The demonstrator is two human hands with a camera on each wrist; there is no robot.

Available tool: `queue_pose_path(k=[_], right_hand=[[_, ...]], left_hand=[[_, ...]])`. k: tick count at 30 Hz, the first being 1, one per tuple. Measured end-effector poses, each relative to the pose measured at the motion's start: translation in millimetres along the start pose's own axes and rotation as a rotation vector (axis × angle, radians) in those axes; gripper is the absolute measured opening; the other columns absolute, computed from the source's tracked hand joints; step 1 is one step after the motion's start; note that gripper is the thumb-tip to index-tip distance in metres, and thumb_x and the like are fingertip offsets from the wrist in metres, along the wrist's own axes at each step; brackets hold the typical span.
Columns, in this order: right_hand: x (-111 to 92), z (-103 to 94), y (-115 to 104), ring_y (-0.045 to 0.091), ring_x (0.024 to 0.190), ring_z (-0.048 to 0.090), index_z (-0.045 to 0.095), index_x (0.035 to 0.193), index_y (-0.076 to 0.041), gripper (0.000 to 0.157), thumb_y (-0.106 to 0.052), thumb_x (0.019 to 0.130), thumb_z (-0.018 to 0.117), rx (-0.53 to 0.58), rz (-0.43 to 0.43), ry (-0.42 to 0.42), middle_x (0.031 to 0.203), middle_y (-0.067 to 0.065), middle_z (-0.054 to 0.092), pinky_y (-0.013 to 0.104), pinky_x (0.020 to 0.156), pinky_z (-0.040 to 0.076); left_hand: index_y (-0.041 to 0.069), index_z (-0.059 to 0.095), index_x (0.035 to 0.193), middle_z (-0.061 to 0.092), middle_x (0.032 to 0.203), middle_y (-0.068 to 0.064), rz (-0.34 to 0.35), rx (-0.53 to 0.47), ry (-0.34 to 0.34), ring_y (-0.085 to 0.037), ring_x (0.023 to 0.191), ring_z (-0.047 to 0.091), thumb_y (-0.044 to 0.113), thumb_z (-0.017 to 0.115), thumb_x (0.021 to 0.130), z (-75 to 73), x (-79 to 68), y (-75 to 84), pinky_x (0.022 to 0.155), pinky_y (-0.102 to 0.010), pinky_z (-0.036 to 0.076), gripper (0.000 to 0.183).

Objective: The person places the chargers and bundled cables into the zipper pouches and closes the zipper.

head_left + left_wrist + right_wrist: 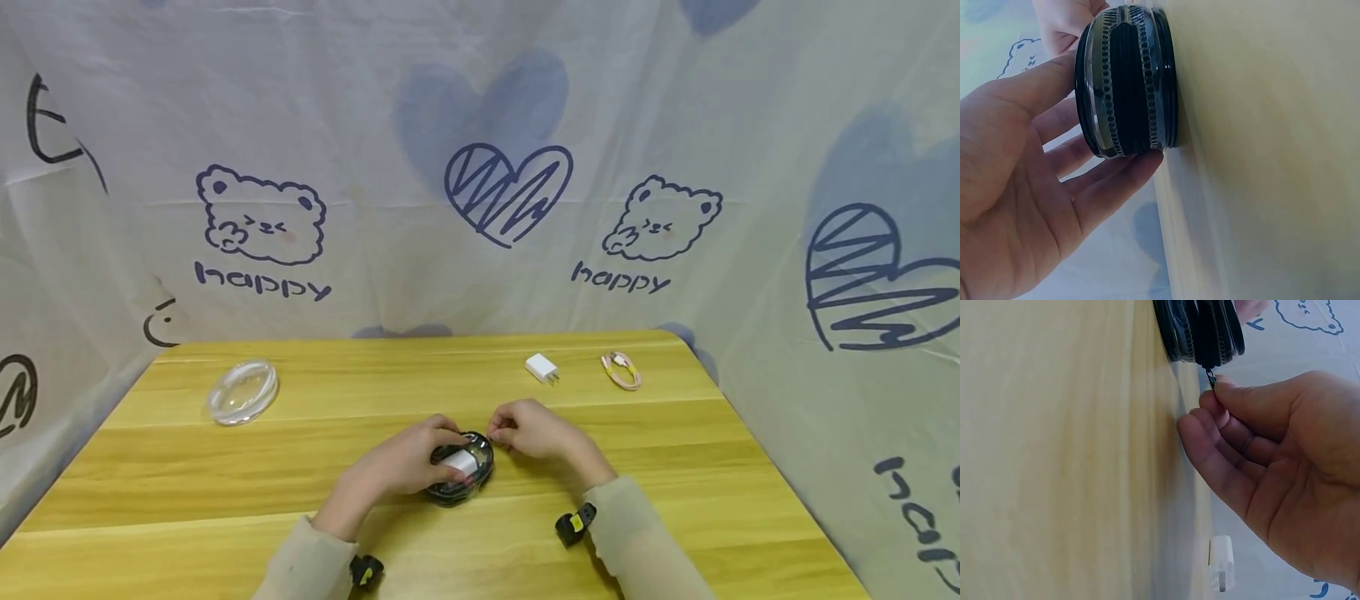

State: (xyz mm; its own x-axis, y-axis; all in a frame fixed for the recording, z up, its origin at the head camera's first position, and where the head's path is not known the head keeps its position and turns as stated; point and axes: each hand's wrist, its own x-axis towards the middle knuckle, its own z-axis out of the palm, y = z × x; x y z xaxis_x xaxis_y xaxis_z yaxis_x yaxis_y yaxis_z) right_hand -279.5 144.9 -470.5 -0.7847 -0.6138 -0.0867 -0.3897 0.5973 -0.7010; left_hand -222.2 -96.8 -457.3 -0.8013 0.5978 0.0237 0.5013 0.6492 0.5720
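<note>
A small round zip pouch (453, 495) with clear faces and black trim stands near the table's middle. Through its clear top shows a white item (461, 462), its kind hard to tell. My left hand (405, 458) grips the pouch by the side, thumb and fingers around its rim. In the left wrist view the zipper's teeth (1107, 94) run along the black edge, and the pouch rests on the table. From the right, my right hand (532, 428) pinches the zipper pull (1211, 379) between thumb and forefinger.
A white charger plug (541, 367) lies toward the back right. Beside it is a coiled pale pink cable (633, 377) with a white connector. At the back left lies a round clear case (217, 402) with a whitish rim. A printed cloth (375, 250) hangs behind the wooden table (187, 483).
</note>
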Motion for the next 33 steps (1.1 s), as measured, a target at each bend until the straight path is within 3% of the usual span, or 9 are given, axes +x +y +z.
queue_pose_path(k=[6, 10, 16, 33], right_hand=[[3.5, 4.5, -1.1, 0.008, 0.066, 0.059, 0.071, 0.094, -0.006, 0.013, -0.005, 0.103, 0.062, -0.029, -0.036, 0.025, 0.078, 0.001, 0.068, 0.023, 0.06, 0.052], [4.3, 7.3, -3.7, 0.005, 0.068, 0.057, 0.072, 0.094, -0.008, 0.012, -0.005, 0.102, 0.063, -0.072, -0.066, 0.038, 0.078, -0.002, 0.068, 0.023, 0.063, 0.05], [4.0, 8.7, -5.7, 0.005, 0.07, 0.058, 0.072, 0.094, -0.008, 0.013, -0.004, 0.102, 0.062, -0.09, -0.071, 0.048, 0.079, -0.002, 0.068, 0.023, 0.065, 0.05], [2.9, 5.6, 0.2, 0.007, 0.07, 0.057, 0.071, 0.095, -0.008, 0.014, -0.004, 0.104, 0.061, -0.052, -0.042, 0.006, 0.08, 0.0, 0.067, 0.022, 0.063, 0.047]], left_hand=[[0.003, 0.07, 0.132, 0.061, 0.131, -0.012, -0.009, -0.004, 0.006, -0.026, 0.112, 0.063, 0.037, 0.088, 0.085, -2.7, -1.1, 1.5, 0.094, -0.047, 0.056, 0.061], [0.006, 0.069, 0.135, 0.058, 0.141, -0.013, 0.007, 0.006, -0.015, -0.031, 0.121, 0.061, 0.036, 0.089, 0.083, -4.8, -3.0, 4.3, 0.101, -0.051, 0.053, 0.064], [0.007, 0.068, 0.137, 0.056, 0.146, -0.012, 0.049, 0.009, -0.04, -0.03, 0.125, 0.059, 0.032, 0.086, 0.087, -3.9, -2.4, 3.7, 0.102, -0.048, 0.052, 0.059], [0.009, 0.066, 0.14, 0.055, 0.144, -0.011, -0.02, 0.049, -0.063, -0.023, 0.114, 0.06, 0.034, 0.079, 0.094, -0.6, -2.6, 3.6, 0.092, -0.041, 0.054, 0.054]])
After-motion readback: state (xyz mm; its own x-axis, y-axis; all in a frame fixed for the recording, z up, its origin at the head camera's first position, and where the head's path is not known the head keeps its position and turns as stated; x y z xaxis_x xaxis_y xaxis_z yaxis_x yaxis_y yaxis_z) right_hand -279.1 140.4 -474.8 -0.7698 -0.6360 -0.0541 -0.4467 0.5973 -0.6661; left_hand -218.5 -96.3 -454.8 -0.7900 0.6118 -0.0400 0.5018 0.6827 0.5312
